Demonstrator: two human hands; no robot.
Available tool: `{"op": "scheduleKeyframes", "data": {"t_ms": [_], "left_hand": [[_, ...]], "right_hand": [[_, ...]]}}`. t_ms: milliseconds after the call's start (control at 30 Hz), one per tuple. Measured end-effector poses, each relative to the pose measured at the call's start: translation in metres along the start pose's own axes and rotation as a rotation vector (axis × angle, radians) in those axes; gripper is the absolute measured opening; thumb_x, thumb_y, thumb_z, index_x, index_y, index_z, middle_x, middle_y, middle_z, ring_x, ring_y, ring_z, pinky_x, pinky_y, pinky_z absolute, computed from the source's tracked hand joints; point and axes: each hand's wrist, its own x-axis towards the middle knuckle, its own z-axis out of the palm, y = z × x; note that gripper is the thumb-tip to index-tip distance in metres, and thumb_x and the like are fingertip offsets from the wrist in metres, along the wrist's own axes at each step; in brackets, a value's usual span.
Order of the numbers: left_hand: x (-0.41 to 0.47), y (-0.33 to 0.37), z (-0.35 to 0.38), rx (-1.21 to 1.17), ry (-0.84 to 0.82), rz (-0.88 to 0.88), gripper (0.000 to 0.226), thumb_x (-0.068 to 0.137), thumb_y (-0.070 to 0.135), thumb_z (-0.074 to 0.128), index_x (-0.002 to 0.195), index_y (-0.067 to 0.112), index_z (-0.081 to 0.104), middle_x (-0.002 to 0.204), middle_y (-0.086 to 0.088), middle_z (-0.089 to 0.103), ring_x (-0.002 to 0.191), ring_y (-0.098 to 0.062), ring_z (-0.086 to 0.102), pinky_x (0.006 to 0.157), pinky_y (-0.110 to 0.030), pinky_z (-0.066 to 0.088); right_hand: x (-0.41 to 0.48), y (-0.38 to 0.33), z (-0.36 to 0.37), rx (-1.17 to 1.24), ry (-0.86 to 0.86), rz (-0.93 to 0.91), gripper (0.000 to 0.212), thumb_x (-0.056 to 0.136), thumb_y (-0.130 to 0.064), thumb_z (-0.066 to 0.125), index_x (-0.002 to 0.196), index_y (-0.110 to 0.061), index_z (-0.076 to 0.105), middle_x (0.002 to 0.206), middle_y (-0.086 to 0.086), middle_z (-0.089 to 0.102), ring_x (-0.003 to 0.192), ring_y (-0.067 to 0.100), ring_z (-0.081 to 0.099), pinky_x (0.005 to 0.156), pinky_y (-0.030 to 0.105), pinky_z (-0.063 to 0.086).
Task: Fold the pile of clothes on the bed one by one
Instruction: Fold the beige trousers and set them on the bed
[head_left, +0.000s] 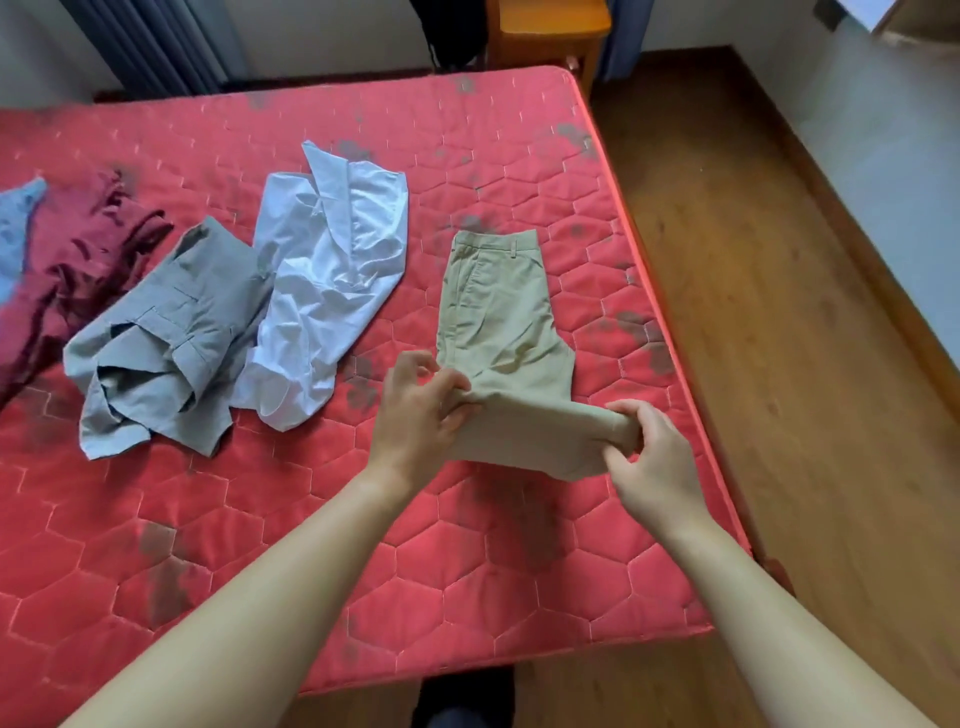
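Khaki trousers (498, 322) lie near the right edge of a red quilted mattress (311, 519), waistband away, lower end lifted. The left hand (415, 410) and right hand (654, 457) each pinch a folded corner. Unfolded shirts (234, 312) lie left.
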Motion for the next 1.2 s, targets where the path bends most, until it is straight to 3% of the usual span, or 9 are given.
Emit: {"op": "scheduleKeyframes", "data": {"t_ms": [133,200,267,367,567,833,1000,1100,1200], "left_hand": [[0.099,-0.016,0.026,-0.039,-0.035,0.090,0.015,0.080,0.025,0.068,0.086,0.014,0.060,0.083,0.002,0.059,0.077,-0.023,0.055,0.068,-0.038,0.044],[0.156,-0.031,0.046,-0.071,0.015,0.051,0.017,0.081,0.029,0.068,0.089,0.016,0.061,0.081,0.004,0.059,0.075,-0.020,0.055,0.068,-0.034,0.043],[0.209,-0.049,0.069,-0.104,0.073,-0.047,0.027,0.083,0.032,0.067,0.104,0.017,0.060,0.098,0.000,0.061,0.089,-0.019,0.057,0.078,-0.028,0.042],[0.242,-0.084,0.121,-0.026,0.051,-0.219,0.053,0.084,0.036,0.065,0.128,0.015,0.045,0.127,-0.008,0.048,0.116,-0.024,0.047,0.099,-0.038,0.038],[0.184,-0.162,0.224,0.184,-0.290,-0.564,0.068,0.087,0.051,0.051,0.144,0.036,0.017,0.146,-0.006,0.020,0.129,-0.035,0.031,0.099,-0.051,0.034],[0.122,-0.179,0.252,0.066,-0.277,-0.607,0.067,0.089,0.047,0.050,0.145,0.039,0.013,0.113,-0.013,0.043,0.097,-0.039,0.054,0.088,-0.042,0.044],[0.039,-0.151,0.244,-0.027,-0.394,-0.681,0.071,0.088,0.043,0.054,0.145,0.040,0.012,0.118,-0.010,0.039,0.109,-0.031,0.049,0.098,-0.040,0.039],[0.008,-0.143,0.233,0.091,-0.384,-0.650,0.062,0.086,0.042,0.057,0.140,0.038,0.029,0.138,-0.008,0.023,0.126,-0.031,0.034,0.102,-0.042,0.035],[-0.003,-0.145,0.223,0.180,-0.262,-0.390,0.043,0.080,0.032,0.069,0.120,0.027,0.057,0.137,-0.011,0.037,0.122,-0.032,0.040,0.096,-0.045,0.041]], "right_hand": [[0.102,0.008,0.015,-0.013,0.134,-0.050,0.032,0.074,0.000,0.066,0.096,-0.024,0.063,0.089,0.000,0.055,0.077,0.009,0.050,0.071,0.013,0.041],[0.169,0.013,0.030,0.007,0.204,-0.096,0.034,0.076,-0.003,0.067,0.102,-0.023,0.065,0.089,0.000,0.055,0.075,0.012,0.050,0.071,0.016,0.040],[0.232,0.019,0.051,0.017,0.212,-0.112,0.042,0.080,-0.012,0.067,0.121,-0.020,0.058,0.100,0.000,0.054,0.086,0.013,0.051,0.084,0.023,0.042],[0.283,0.051,0.095,-0.030,0.068,-0.046,0.063,0.084,-0.024,0.066,0.140,-0.017,0.037,0.134,0.008,0.040,0.122,0.018,0.041,0.102,0.023,0.028],[0.266,0.145,0.192,-0.110,-0.188,0.268,0.075,0.088,-0.041,0.056,0.148,-0.029,0.013,0.146,0.020,0.016,0.132,0.038,0.029,0.108,0.040,0.025],[0.226,0.177,0.224,-0.080,-0.170,0.225,0.066,0.089,-0.032,0.052,0.146,-0.033,0.019,0.129,0.010,0.040,0.107,0.037,0.053,0.083,0.039,0.042],[0.162,0.197,0.188,-0.080,-0.348,0.230,0.069,0.087,-0.030,0.060,0.146,-0.029,0.024,0.133,0.011,0.037,0.123,0.027,0.041,0.096,0.035,0.036],[0.147,0.200,0.168,-0.335,-0.316,0.017,0.066,0.076,-0.032,0.072,0.135,-0.020,0.045,0.138,0.016,0.035,0.128,0.035,0.036,0.102,0.048,0.036],[0.147,0.195,0.167,-0.321,-0.455,-0.377,0.060,0.066,-0.028,0.082,0.119,-0.013,0.060,0.129,0.013,0.050,0.120,0.034,0.047,0.094,0.050,0.046]]}}
